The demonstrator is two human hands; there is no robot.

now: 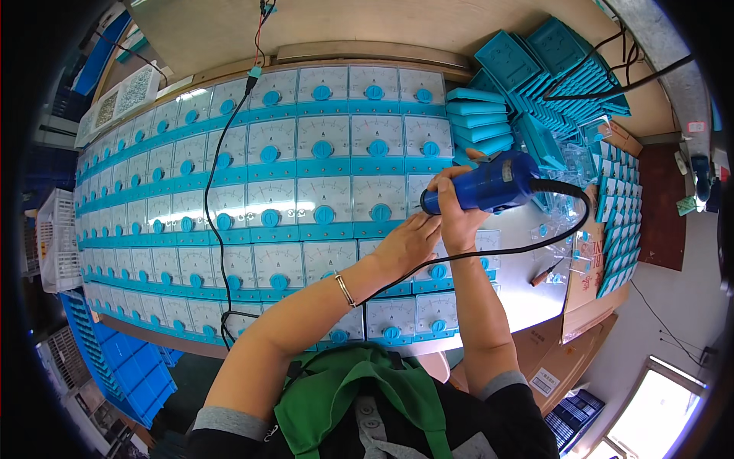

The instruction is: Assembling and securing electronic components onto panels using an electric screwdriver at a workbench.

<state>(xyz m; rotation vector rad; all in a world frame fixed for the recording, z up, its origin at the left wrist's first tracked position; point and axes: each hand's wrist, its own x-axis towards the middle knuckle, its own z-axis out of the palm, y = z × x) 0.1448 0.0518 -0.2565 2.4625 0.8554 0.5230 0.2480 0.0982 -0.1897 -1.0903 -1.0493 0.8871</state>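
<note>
My right hand (456, 214) is closed around a blue electric screwdriver (489, 183), which is tilted with its tip end toward the left and its black cable looping off to the right. Just below that tip, my left hand (409, 246) rests on the panel meters with its fingers stretched forward; nothing shows in its grip, though its fingertips are partly hidden. Rows of analog panel meters (324, 197) with clear faces, teal lower strips and round teal knobs cover the table beneath both hands.
Teal plastic housings (508, 63) are stacked at the back right, near clear covers (562, 206). A small hand screwdriver (544, 275) lies right of my right forearm. A black cable (208, 195) crosses the meters. Bins of small parts (138, 90) stand at the far left.
</note>
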